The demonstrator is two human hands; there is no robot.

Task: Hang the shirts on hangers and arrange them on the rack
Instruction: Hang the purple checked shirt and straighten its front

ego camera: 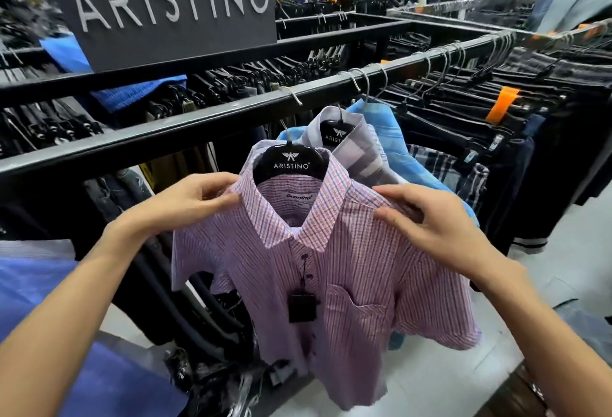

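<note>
A pink striped short-sleeved shirt (347,284) hangs on a black hanger (290,161) whose metal hook goes over the black rack rail (165,125). My left hand (195,198) pinches the shirt's left shoulder beside the collar. My right hand (427,218) grips the shirt's right shoulder. A dark tag (303,307) dangles on the shirt's front. Behind it on the same rail hang a grey shirt (357,148) on a black hanger and a light blue shirt (390,131).
A dark brand sign (159,9) stands above the rail at the back left. Dark trousers (463,102) on hangers fill the rack to the right and behind. Blue fabric (39,284) lies at the lower left. An orange size marker (501,102) sits at the right.
</note>
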